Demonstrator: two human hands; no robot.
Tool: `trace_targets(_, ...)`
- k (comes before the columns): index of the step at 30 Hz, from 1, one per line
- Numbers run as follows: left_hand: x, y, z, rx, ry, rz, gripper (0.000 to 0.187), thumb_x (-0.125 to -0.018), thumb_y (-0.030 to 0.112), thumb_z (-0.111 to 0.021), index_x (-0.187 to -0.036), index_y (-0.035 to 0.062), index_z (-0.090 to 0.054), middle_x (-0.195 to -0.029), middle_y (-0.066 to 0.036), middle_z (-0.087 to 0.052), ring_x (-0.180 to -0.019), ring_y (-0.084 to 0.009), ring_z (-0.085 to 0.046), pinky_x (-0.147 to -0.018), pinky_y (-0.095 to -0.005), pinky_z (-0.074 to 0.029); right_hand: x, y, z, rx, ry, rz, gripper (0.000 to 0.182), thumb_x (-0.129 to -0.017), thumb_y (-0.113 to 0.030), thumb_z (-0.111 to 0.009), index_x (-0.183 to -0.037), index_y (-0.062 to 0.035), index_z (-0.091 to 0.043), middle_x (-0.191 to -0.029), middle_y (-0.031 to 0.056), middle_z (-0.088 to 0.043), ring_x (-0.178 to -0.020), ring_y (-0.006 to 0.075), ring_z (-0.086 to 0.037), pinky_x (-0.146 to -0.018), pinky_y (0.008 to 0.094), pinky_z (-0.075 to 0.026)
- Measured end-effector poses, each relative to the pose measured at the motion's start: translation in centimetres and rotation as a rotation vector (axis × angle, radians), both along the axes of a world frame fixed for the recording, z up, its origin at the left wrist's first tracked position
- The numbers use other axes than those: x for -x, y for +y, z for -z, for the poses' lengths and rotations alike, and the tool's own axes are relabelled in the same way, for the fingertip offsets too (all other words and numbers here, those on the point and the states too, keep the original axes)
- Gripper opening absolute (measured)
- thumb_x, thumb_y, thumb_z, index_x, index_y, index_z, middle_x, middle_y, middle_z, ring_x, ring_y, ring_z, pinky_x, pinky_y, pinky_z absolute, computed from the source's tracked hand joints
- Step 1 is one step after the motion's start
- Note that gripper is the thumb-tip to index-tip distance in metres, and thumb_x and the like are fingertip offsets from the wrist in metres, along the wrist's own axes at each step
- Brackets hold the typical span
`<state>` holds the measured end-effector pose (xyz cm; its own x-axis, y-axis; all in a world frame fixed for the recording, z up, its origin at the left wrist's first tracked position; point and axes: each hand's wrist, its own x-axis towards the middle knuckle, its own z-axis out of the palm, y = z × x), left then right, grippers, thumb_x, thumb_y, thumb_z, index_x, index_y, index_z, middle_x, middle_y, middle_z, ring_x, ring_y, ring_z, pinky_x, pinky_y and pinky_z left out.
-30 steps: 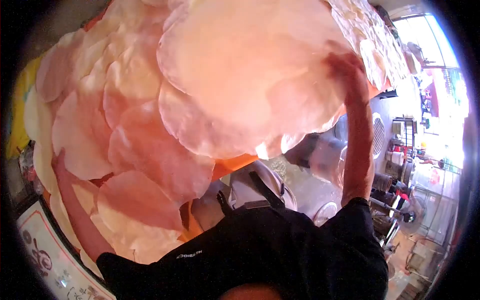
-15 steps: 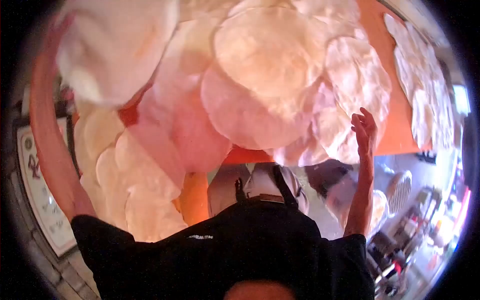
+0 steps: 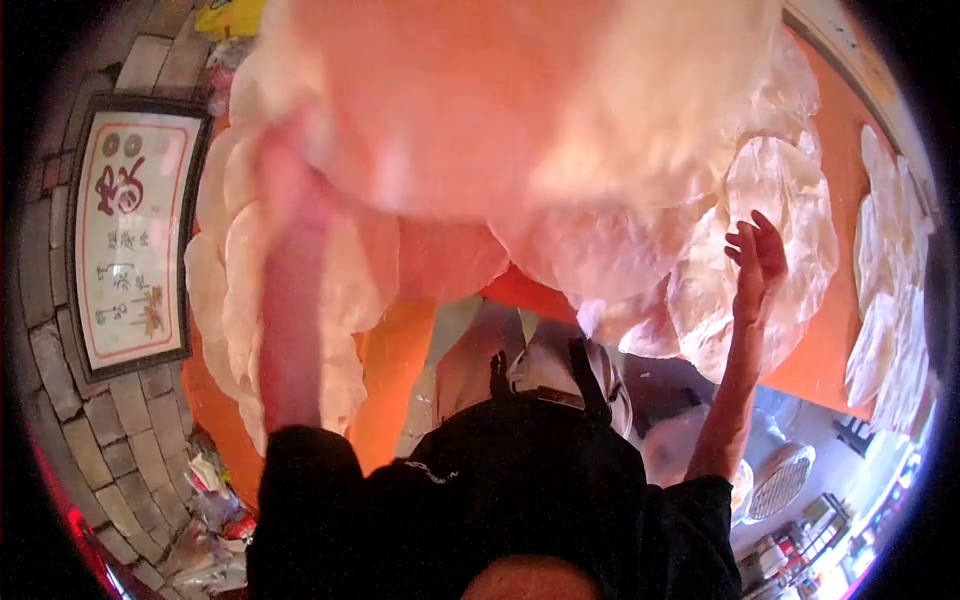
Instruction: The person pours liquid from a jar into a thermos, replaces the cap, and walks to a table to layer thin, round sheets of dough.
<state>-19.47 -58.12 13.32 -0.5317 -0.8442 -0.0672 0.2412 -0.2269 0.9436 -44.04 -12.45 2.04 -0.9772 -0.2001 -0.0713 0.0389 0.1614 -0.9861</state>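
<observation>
nearest me, my black shirt (image 3: 520,500) fills the 6 o'clock edge. from its 9 o'clock shoulder my left arm (image 3: 292,310) runs straight up toward 12 o'clock, blurred, and my left hand (image 3: 300,150) is lost behind the big pink wafer sheet (image 3: 500,100) it carries overhead; it seems to be gripping that sheet's lower rim, but i cannot tell how the fingers sit. at 3 o'clock my right arm rises bent at the elbow, and my right hand (image 3: 757,262) is spread wide, fingers fanned, palm against a pale round wafer (image 3: 780,190) lying on the orange mat (image 3: 820,350). further out, more wafers (image 3: 885,290) line the mat toward 2 o'clock. at 9 o'clock, a framed sign (image 3: 135,230) lies on the brick paving (image 3: 70,420).
</observation>
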Motion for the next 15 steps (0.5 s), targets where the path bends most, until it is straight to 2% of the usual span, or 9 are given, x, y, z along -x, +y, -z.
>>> trace_targets(1, -0.5, 5.8, 2.1, -0.038, -0.034, 0.006, 0.034, -0.090, 0.011, -0.059, -0.124, 0.0050, -0.055, -0.104, -0.007, -0.063, -0.091, -0.0179, -0.062, -0.079, -0.0337, -0.054, 0.3, 0.2, 0.4, -0.021, 0.011, 0.027, 0.037, -0.090, -0.017, -0.068, -0.124, -0.0023, -0.060, -0.097, 0.0055, -0.067, -0.083, 0.0140, -0.065, -0.072, 0.0273, -0.053)
trace_targets(3, -2.6, 10.0, 8.7, -0.188, -0.143, -0.084, 0.043, -0.089, 0.009, -0.060, -0.130, 0.0056, -0.049, -0.111, -0.006, -0.060, -0.094, -0.0173, -0.060, -0.079, -0.0339, -0.053, 1.0, 0.2, 1.2, -0.102, 0.036, 0.056, 0.034, -0.090, -0.016, -0.067, -0.121, -0.0024, -0.061, -0.098, 0.0056, -0.067, -0.083, 0.0138, -0.064, -0.072, 0.0273, -0.052)
trace_targets(4, -3.6, 12.0, 12.0, -0.266, -0.191, -0.131, 0.048, -0.088, 0.008, -0.061, -0.133, 0.0059, -0.047, -0.115, -0.006, -0.059, -0.096, -0.0170, -0.060, -0.080, -0.0340, -0.053, 0.5, -0.7, 1.3, -0.089, 0.008, -0.045, 0.034, -0.090, -0.015, -0.067, -0.121, -0.0023, -0.061, -0.099, 0.0054, -0.067, -0.084, 0.0134, -0.064, -0.072, 0.0270, -0.052)
trace_targets(7, -4.3, 15.6, 13.9, -0.411, -0.287, -0.162, 0.041, -0.090, 0.007, -0.062, -0.129, 0.0039, -0.050, -0.115, -0.008, -0.059, -0.101, -0.0198, -0.059, -0.084, -0.0353, -0.051, -3.1, -6.2, 1.6, -0.120, -0.022, -0.410, 0.034, -0.089, -0.016, -0.069, -0.120, -0.0028, -0.062, -0.099, 0.0071, -0.068, -0.084, 0.0136, -0.064, -0.072, 0.0267, -0.053)
trace_targets(9, -5.6, 16.0, 16.4, -0.197, -0.384, -0.029, 0.037, -0.090, 0.010, -0.063, -0.125, 0.0029, -0.053, -0.112, -0.009, -0.060, -0.101, -0.0200, -0.059, -0.083, -0.0347, -0.050, -7.9, -11.8, -0.1, -0.257, -0.127, -0.701, 0.040, -0.087, -0.021, -0.072, -0.122, -0.0045, -0.061, -0.102, 0.0130, -0.068, -0.088, 0.0173, -0.066, -0.073, 0.0297, -0.055)
trace_targets(11, -7.5, 16.1, 20.0, 0.316, -0.512, 0.252, 0.036, -0.089, 0.017, -0.064, -0.121, 0.0024, -0.057, -0.106, -0.011, -0.063, -0.097, -0.0185, -0.061, -0.079, -0.0326, -0.050, -11.9, -16.8, 0.5, -0.191, -0.148, -0.867, 0.059, -0.082, -0.032, -0.078, -0.129, -0.0054, -0.056, -0.109, 0.0173, -0.066, -0.090, 0.0227, -0.067, -0.073, 0.0353, -0.057)
trace_targets(12, -6.8, 16.5, 18.7, 0.221, -0.719, 0.378, 0.032, -0.087, 0.018, -0.066, -0.114, 0.0021, -0.061, -0.098, -0.013, -0.063, -0.096, -0.0214, -0.061, -0.078, -0.0368, -0.050, -13.7, -19.1, -0.2, -0.184, -0.198, -0.867, 0.068, -0.078, -0.040, -0.080, -0.130, -0.0037, -0.055, -0.108, 0.0178, -0.067, -0.090, 0.0237, -0.068, -0.075, 0.0367, -0.057)
trace_targets(13, -5.9, 16.8, 17.5, 0.408, -0.589, 0.417, 0.028, -0.086, 0.018, -0.067, -0.108, 0.0019, -0.061, -0.094, -0.012, -0.063, -0.091, -0.0239, -0.062, -0.076, -0.0375, -0.050, -14.8, -21.0, -0.5, -0.229, -0.268, -0.862, 0.073, -0.077, -0.046, -0.079, -0.130, -0.0023, -0.054, -0.111, 0.0202, -0.066, -0.089, 0.0284, -0.068, -0.076, 0.0377, -0.056)
trace_targets(15, -5.4, 16.3, 15.8, 0.700, -0.415, 0.508, 0.025, -0.088, 0.019, -0.066, -0.105, 0.0019, -0.062, -0.090, -0.011, -0.062, -0.083, -0.0257, -0.061, -0.072, -0.0373, -0.050, -15.3, -23.0, 1.0, -0.417, 0.051, -0.912, 0.067, -0.079, -0.046, -0.075, -0.126, -0.0010, -0.057, -0.103, 0.0228, -0.068, -0.087, 0.0335, -0.069, -0.072, 0.0380, -0.055)
